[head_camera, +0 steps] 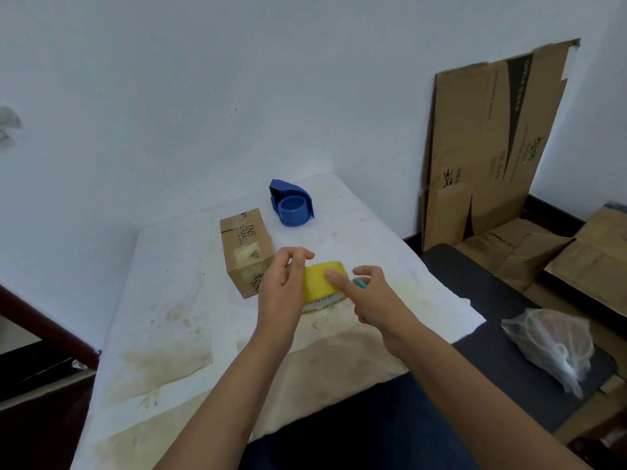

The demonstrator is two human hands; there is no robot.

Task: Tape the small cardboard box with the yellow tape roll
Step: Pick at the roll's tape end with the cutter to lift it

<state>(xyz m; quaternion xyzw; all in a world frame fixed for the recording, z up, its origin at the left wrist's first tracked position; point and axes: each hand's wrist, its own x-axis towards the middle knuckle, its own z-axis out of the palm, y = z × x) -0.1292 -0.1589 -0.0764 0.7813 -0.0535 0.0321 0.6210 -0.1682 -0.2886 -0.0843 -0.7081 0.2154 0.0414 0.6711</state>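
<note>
I see the yellow tape roll (pixel 320 283) held just above the stained white table cover (pixel 176 300), between my 2 hands and just right of the small cardboard box (pixel 247 251), which lies on its side on the cover. My left hand (pixel 283 284) curls around the roll's left side, thumb and fingers pinched near its top, while my right hand (pixel 375 296) lays a straight forefinger on the tape's face, a small teal object (pixel 360 283) tucked in its curled fingers. Behind the box sits a blue tape dispenser (pixel 292 203); flattened cardboard (pixel 488 140) leans on the wall far right.
</note>
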